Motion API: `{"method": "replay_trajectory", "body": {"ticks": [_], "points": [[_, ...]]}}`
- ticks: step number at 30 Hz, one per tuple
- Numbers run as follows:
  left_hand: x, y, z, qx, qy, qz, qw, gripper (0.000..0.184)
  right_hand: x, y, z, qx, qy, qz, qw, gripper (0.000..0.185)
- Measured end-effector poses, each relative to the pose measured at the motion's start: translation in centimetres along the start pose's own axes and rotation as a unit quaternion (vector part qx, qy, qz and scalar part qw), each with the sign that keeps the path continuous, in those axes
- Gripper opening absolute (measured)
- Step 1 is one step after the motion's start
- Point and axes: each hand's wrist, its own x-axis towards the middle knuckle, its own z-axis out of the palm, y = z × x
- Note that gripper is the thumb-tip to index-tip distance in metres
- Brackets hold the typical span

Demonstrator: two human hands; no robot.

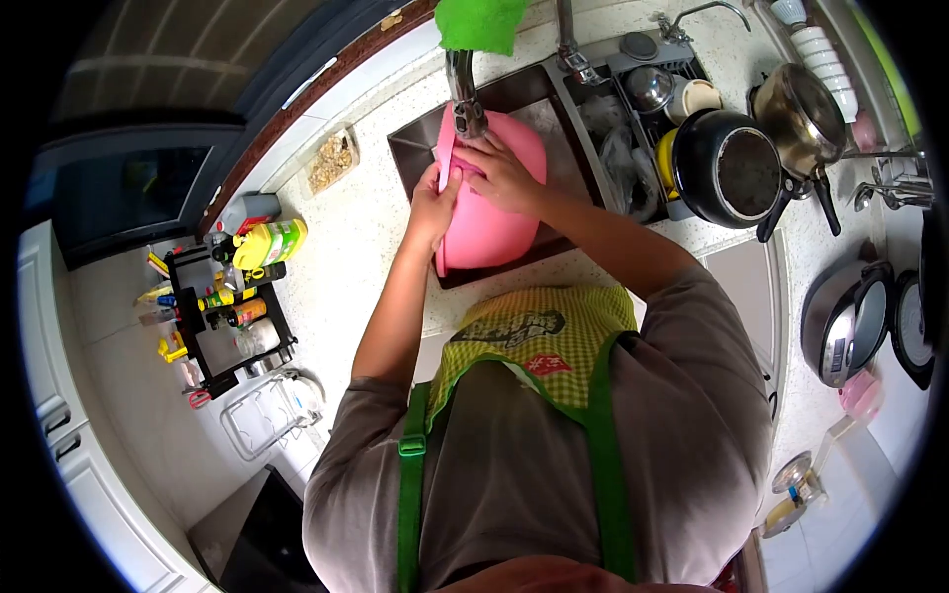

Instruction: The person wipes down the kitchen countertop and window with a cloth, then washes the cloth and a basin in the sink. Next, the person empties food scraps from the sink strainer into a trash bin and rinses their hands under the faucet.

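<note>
A pink plastic basin (499, 232) stands tipped on its side in the sink (415, 148), its rim to the left and its rounded outside to the right. My left hand (433, 210) is closed on the rim, with the thumb on the outer side. Lying over the basin's outside, close to the left thumb, is my right hand (506, 180), fingers stretched out toward the rim. Whether anything small lies under those fingers, I cannot tell. The faucet (467, 109) hangs right above my right hand, with a green cloth (481, 25) draped over its upper part.
Right of the basin, a second sink section holds plastic bags (628, 158) and a small pot (650, 89). A black pan (732, 168) and a steel pressure cooker (799, 119) sit farther right. On the left are a clear tray (331, 161), a yellow bottle (272, 243) and a black rack (213, 326).
</note>
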Motion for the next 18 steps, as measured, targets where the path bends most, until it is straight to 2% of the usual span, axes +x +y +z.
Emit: {"method": "replay_trajectory", "body": {"ticks": [2,3,4,6,7,8,9,10,11,13,14,16,17,18], "points": [[0.4,-1.3,-0.4,0.033,0.012,0.03,0.999,0.026,-0.4,-0.6,-0.6,0.083,-0.055,0.02,0.995,0.039],[0.6,-1.7,-0.4,0.066,0.021,0.061,0.996,0.027,0.0,-0.7,-1.3,0.041,-0.039,-0.021,0.998,0.04],[0.3,-1.2,-0.3,0.067,0.02,0.061,0.996,0.027,0.9,-0.6,-2.0,0.041,-0.038,-0.02,0.998,0.04],[-0.9,-0.4,-0.4,0.125,0.045,0.051,0.99,0.026,3.1,1.1,-2.8,0.049,-0.131,0.165,0.976,0.037],[-1.1,-0.4,-0.8,0.128,0.046,0.05,0.989,0.026,3.6,3.6,-2.2,0.144,-0.182,0.209,0.95,0.03],[-1.2,-0.5,-1.6,0.105,0.041,0.077,0.991,0.025,3.9,6.6,-0.9,0.147,-0.183,0.208,0.95,0.03],[-1.4,-0.5,-2.4,0.082,0.039,0.104,0.99,0.025,4.0,9.6,0.9,0.266,-0.185,0.274,0.906,0.03],[-1.6,-0.4,-3.3,0.032,0.051,0.071,0.996,0.024,3.9,11.6,2.2,0.379,-0.185,0.335,0.843,0.031],[-2.0,0.2,-4.5,0.052,0.065,0.042,0.996,0.023,3.7,12.7,2.7,0.382,-0.189,0.332,0.842,0.031],[-2.8,2.1,-6.3,0.077,0.102,-0.014,0.992,0.022,2.4,14.7,3.4,0.539,-0.192,0.453,0.684,0.036],[-2.6,1.6,-7.5,0.027,0.109,0.003,0.994,0.022,1.2,15.5,3.9,0.541,-0.196,0.453,0.681,0.036],[-1.8,0.6,-10.4,-0.114,0.085,0.004,0.99,0.021,-1.1,16.4,4.8,0.567,-0.108,0.475,0.664,0.038],[-1.6,0.2,-11.7,-0.136,0.058,-0.005,0.989,0.024,-1.7,16.3,4.6,0.621,-0.098,0.551,0.55,0.039],[-1.6,-0.1,-12.3,-0.137,0.061,-0.005,0.989,0.024,-2.5,15.5,4.6,0.621,-0.101,0.551,0.548,0.039]]}}
